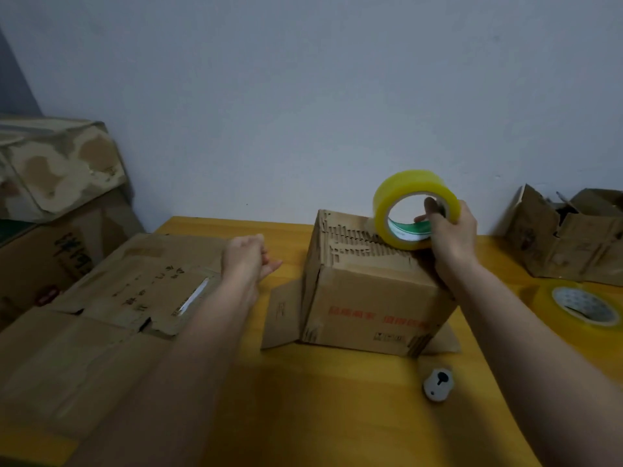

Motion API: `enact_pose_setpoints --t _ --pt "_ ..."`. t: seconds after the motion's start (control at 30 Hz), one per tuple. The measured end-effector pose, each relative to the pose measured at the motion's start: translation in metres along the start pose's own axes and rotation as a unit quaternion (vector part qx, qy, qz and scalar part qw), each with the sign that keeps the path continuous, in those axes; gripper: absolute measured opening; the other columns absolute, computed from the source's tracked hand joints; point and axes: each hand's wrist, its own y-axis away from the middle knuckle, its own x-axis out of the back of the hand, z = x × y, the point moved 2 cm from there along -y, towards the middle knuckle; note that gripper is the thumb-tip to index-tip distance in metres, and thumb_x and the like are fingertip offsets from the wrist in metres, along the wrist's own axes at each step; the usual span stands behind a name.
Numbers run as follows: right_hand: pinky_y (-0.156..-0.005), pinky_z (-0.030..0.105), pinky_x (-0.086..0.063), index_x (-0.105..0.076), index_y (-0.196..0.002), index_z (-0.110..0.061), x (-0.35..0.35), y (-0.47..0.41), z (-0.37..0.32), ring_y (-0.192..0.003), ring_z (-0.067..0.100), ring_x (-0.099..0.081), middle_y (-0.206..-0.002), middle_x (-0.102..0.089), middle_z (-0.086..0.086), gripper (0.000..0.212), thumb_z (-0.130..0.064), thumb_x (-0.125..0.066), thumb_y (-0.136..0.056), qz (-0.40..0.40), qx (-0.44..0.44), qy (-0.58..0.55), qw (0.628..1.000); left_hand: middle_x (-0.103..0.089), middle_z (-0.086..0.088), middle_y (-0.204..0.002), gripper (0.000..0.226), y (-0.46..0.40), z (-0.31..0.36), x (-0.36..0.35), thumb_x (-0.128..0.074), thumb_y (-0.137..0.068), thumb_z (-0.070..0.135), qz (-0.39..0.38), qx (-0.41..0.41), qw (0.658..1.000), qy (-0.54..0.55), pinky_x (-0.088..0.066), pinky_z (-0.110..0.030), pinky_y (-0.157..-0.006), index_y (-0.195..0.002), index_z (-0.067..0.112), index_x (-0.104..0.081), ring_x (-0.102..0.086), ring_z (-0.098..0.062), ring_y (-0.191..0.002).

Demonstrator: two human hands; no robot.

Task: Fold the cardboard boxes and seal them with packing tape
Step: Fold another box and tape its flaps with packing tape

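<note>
Gripping the yellow tape roll (416, 210) with fingers hooked through its core, the right hand (451, 237) holds it upright on the top of the cardboard box (371, 284), which stands mid-bench (320, 416) toward the rear edge; the left hand (247, 256) hovers released beside the box

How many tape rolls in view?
2. One yellow roll held by the right hand on top of the folded box; a second roll lying flat on the table at right.
</note>
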Motion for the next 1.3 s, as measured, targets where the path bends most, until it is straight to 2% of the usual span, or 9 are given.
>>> enact_pose_setpoints --t 0.1,0.2,0.33,0.43,0.53,0.67,0.83,1.0,1.3 --pt "-0.053 0.007 -0.042 -0.051 -0.085 -0.026 -0.011 0.008 -0.001 -0.069 0.003 -0.059 -0.081 -0.066 0.004 0.014 -0.015 -0.055 -0.093 -0.033 0.022 0.007 0.999 -0.059 -0.001 -0.079 0.022 0.015 0.009 -0.023 -0.049 -0.1 0.026 -0.068 -0.098 0.989 -0.091 -0.056 -0.025 -0.062 -0.099 0.008 -0.062 -0.056 -0.009 -0.059" --pt "-0.064 0.022 -0.047 -0.054 -0.09 -0.017 -0.024 0.017 -0.003 -0.074 0.01 -0.061 -0.08 -0.064 0.003 0.01 -0.008 -0.054 -0.091 -0.084 0.028 0.007 0.996 -0.063 -0.003 -0.081 0.018 0.028 0.025 -0.046 -0.047 -0.099 0.013 -0.112 -0.139 0.979 -0.095 -0.054 -0.021 -0.056 -0.11 0.007 -0.06 -0.063 -0.011 -0.062" --pt "-0.06 0.016 -0.045 -0.055 -0.085 -0.025 -0.025 0.017 -0.003 -0.067 0.0 -0.06 -0.084 -0.067 0.006 0.016 -0.01 -0.052 -0.092 -0.072 0.006 -0.023 0.997 -0.068 -0.016 -0.087 0.029 0.037 0.024 -0.055 -0.047 -0.098 0.006 -0.212 0.002 0.973 -0.091 -0.06 -0.03 -0.059 -0.121 -0.009 -0.052 -0.072 -0.025 -0.066" --pt "-0.079 0.032 -0.049 -0.06 -0.098 -0.017 -0.024 0.016 -0.002 -0.083 0.016 -0.063 -0.087 -0.07 0.009 0.01 -0.015 -0.052 -0.093 -0.059 -0.027 -0.056 0.996 -0.066 -0.025 -0.098 0.038 0.046 0.02 -0.058 -0.041 -0.099 0.006 -0.252 0.069 0.962 -0.084 -0.061 -0.034 -0.063 -0.132 -0.012 -0.04 -0.073 -0.031 -0.071" --pt "-0.081 0.036 -0.048 -0.06 -0.101 -0.014 -0.026 0.018 -0.002 -0.08 0.017 -0.062 -0.078 -0.07 0.003 0.013 -0.022 -0.054 -0.093 -0.06 -0.027 -0.066 0.996 -0.061 -0.034 -0.105 0.039 0.047 0.017 -0.066 -0.033 -0.099 -0.001 -0.27 0.13 0.954 0.0 -0.061 -0.036 -0.06 -0.136 -0.016 -0.033 -0.068 -0.036 -0.074" --pt "-0.077 0.035 -0.049 -0.06 -0.094 -0.017 -0.027 0.019 -0.003 -0.075 0.014 -0.062 -0.078 -0.069 0.004 0.007 -0.014 -0.053 -0.092 -0.079 -0.007 -0.047 0.996 -0.065 -0.029 -0.093 0.03 0.047 0.014 -0.077 -0.041 -0.102 0.008 -0.268 0.155 0.948 0.069 -0.06 -0.037 -0.06 -0.117 -0.016 -0.05 -0.067 -0.034 -0.078" --pt "-0.072 0.029 -0.049 -0.057 -0.087 -0.025 -0.027 0.021 -0.006 -0.074 0.01 -0.064 -0.086 -0.069 0.01 0.023 -0.004 -0.05 -0.089 -0.104 0.024 -0.03 0.994 -0.065 -0.019 -0.076 0.003 0.045 0.01 -0.078 -0.06 -0.091 -0.003 -0.215 0.101 0.969 0.064 -0.059 -0.027 -0.055 -0.089 -0.006 -0.061 -0.067 -0.023 -0.067" --pt "-0.057 0.007 -0.044 -0.055 -0.095 -0.015 -0.023 0.019 -0.006 -0.073 0.007 -0.06 -0.082 -0.063 0.005 0.026 0.007 -0.047 -0.086 -0.087 0.062 -0.014 0.994 -0.048 -0.009 -0.064 0.007 0.027 0.016 -0.063 -0.056 -0.091 -0.007 -0.155 0.057 0.986 0.006 -0.05 -0.017 -0.042 -0.086 -0.006 -0.061 -0.049 -0.013 -0.055" --pt "-0.062 0.018 -0.045 -0.052 -0.107 -0.018 -0.033 0.023 -0.002 -0.081 0.01 -0.059 -0.088 -0.06 -0.006 0.028 -0.005 -0.064 -0.085 -0.172 0.062 0.032 0.983 -0.053 -0.011 -0.071 0.014 0.022 0.018 -0.054 -0.043 -0.092 -0.009 -0.148 0.056 0.987 -0.015 -0.058 -0.025 -0.052 -0.086 -0.003 -0.054 -0.058 -0.019 -0.065"
